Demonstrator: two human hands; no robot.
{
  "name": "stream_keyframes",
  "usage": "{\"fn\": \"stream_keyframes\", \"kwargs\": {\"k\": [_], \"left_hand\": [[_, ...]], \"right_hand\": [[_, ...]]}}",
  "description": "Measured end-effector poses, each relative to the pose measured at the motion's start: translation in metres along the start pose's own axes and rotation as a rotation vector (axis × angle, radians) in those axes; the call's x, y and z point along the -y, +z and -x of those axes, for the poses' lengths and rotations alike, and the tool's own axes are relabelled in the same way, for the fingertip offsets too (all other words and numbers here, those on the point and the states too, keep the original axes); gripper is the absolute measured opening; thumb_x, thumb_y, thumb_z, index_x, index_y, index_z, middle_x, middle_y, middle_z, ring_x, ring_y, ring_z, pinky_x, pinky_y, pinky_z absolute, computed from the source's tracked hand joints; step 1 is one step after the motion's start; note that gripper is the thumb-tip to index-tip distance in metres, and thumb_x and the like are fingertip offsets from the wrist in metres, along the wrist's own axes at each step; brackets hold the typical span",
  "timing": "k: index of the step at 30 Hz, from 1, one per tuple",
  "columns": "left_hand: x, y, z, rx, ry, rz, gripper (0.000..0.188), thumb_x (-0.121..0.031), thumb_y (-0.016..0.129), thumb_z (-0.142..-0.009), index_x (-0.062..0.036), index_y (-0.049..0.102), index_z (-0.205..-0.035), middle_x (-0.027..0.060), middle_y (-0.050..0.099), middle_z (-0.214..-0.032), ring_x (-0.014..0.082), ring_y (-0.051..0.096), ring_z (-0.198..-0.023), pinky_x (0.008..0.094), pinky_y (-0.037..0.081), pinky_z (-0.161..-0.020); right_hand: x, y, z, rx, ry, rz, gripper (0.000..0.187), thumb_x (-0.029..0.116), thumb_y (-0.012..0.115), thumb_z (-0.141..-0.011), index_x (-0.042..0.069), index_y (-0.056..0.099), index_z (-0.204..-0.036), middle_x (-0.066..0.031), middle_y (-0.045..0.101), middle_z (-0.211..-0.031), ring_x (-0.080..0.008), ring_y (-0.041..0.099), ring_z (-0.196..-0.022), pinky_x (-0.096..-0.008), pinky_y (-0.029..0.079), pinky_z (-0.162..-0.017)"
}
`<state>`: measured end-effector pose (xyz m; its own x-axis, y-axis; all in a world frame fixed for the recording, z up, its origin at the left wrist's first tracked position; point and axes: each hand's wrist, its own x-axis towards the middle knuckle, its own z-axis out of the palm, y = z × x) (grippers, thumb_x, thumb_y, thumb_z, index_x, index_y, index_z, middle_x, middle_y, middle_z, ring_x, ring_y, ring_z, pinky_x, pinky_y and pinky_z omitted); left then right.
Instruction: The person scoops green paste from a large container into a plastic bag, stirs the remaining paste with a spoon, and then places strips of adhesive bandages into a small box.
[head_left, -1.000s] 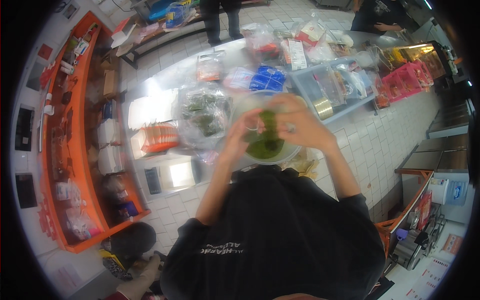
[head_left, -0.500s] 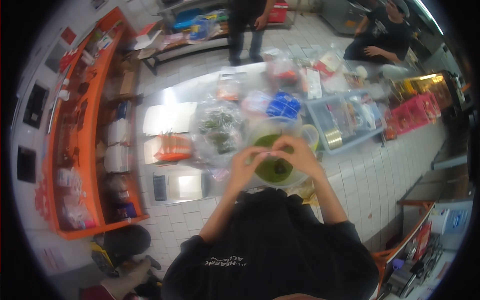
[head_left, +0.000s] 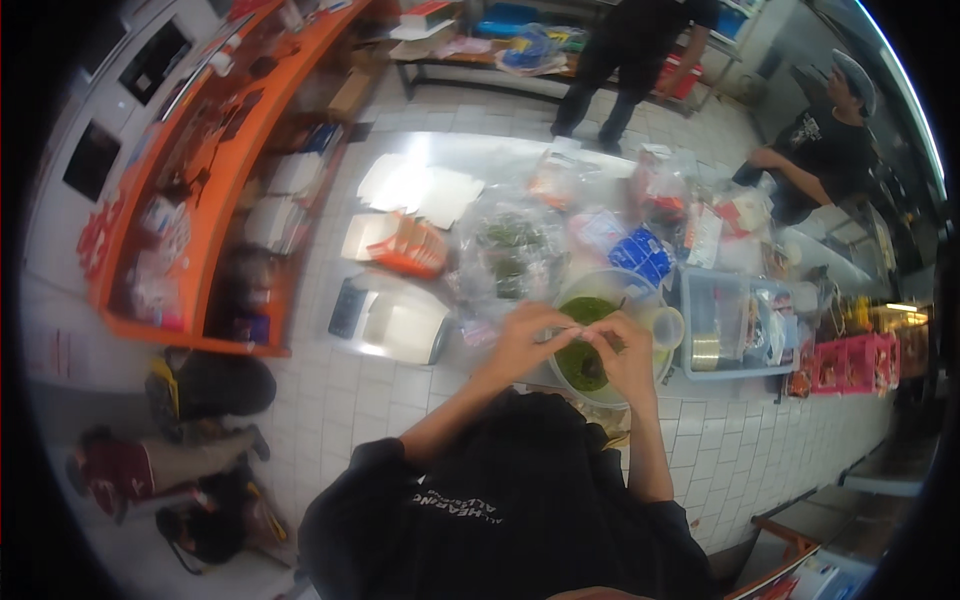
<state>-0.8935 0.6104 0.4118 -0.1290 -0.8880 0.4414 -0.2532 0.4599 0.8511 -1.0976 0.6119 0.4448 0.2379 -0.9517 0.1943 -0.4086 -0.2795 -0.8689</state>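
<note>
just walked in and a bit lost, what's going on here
The person's left hand and right hand meet at the fingertips over a round bowl with green contents. Any small thing pinched between them is too blurred to make out. A clear plastic bag lies left of the bowl, and a blue bin sits to its right.

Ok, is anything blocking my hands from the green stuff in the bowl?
Nothing visible: your left hand and right hand meet over the bowl, with the green stuff showing openly around them.
</note>
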Motion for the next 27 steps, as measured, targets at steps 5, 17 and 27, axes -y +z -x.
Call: {"fn": "stream_keyframes", "kwargs": {"k": [5, 17, 27], "left_hand": [[0.006, -0.005, 0.001, 0.052, -0.057, 0.058, 0.014, -0.013, 0.079, -0.087, -0.0026, 0.076, -0.096, 0.0083, 0.076, -0.09, 0.0205, 0.07, -0.085, 0.0333, 0.052, -0.076], [0.16, -0.006, 0.12, 0.536, -0.275, -0.229, 0.022, -0.022, 0.071, -0.09, -0.002, 0.075, -0.099, 0.0154, 0.074, -0.095, 0.0284, 0.071, -0.09, 0.0394, 0.054, -0.079], [0.221, 0.045, 0.151, 0.243, -0.115, -0.323, 0.013, -0.013, 0.069, -0.082, -0.0056, 0.074, -0.092, 0.0128, 0.067, -0.094, 0.0319, 0.065, -0.094, 0.0424, 0.051, -0.083]], "right_hand": [[0.008, 0.009, -0.004, -0.019, 0.272, -0.29, 0.011, 0.009, 0.064, -0.1, -0.002, 0.062, -0.1, -0.0083, 0.069, -0.088, -0.0153, 0.067, -0.073, -0.0281, 0.052, -0.066], [-0.015, 0.051, -0.024, 0.062, -0.268, 0.351, 0.018, 0.015, 0.068, -0.092, 0.005, 0.069, -0.108, -0.015, 0.062, -0.134, -0.0347, 0.058, -0.124, -0.0461, 0.045, -0.104], [0.008, 0.089, 0.089, 0.226, -0.063, 0.032, 0.013, 0.004, 0.077, -0.083, 0.004, 0.074, -0.096, -0.0107, 0.072, -0.105, -0.0303, 0.068, -0.1, -0.0391, 0.053, -0.088]]}}
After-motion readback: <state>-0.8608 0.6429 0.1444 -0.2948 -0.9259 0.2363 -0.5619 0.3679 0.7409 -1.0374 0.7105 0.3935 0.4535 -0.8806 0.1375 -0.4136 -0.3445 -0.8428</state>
